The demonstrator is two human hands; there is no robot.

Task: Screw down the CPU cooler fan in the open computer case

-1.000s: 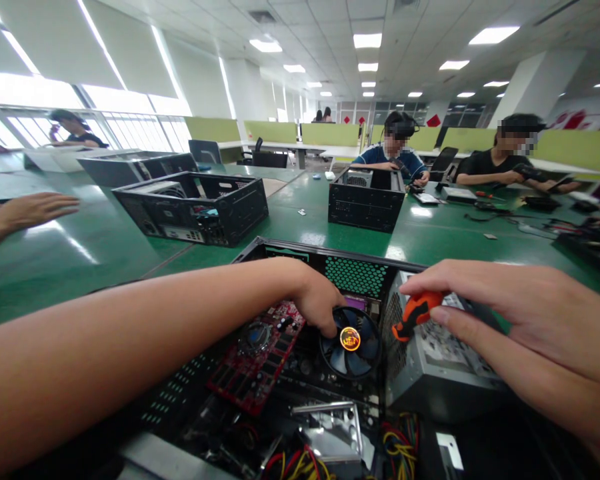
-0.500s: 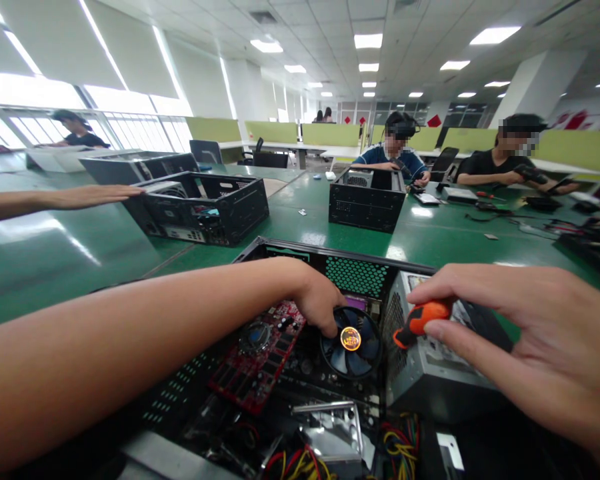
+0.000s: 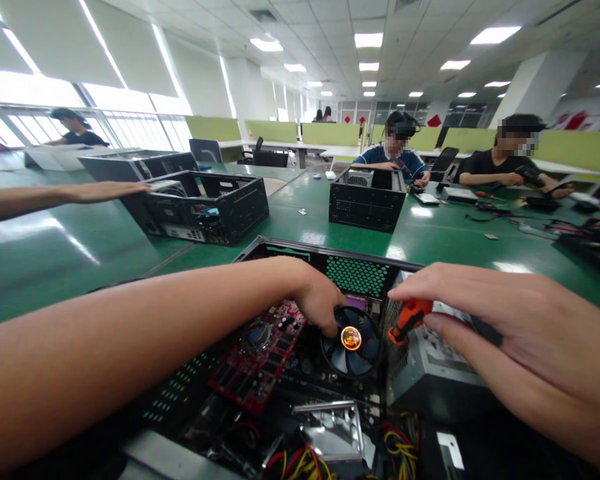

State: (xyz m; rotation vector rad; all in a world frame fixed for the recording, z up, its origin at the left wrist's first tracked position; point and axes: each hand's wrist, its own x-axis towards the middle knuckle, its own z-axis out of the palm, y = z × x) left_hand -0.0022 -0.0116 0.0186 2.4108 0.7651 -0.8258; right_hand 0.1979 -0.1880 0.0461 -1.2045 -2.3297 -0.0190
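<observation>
Inside the open computer case (image 3: 405,267) in front of me sits a round black cooling fan (image 3: 351,360) with a shiny label at its hub. My left hand (image 3: 320,297) is closed on the fan's upper left edge; its fingertips are partly hidden. Between the thumb and fingers of my right hand (image 3: 500,320) is an orange and black screwdriver (image 3: 411,316), its tip out of sight beside the silver power supply (image 3: 420,380). Left of the fan, a red graphics card (image 3: 270,357) lies tilted under my left forearm.
Coloured cables (image 3: 403,443) and a metal bracket (image 3: 330,430) fill the case's near side. Across the green table (image 3: 300,227) stand more computer cases (image 3: 215,207). Another person's arm (image 3: 55,197) reaches in from the left. Two co-workers (image 3: 393,153) sit opposite.
My right hand has shifted slightly left with the screwdriver, and its index finger is stretched further over the handle. My left hand stays at the fan. The other person's arm moved slightly right.
</observation>
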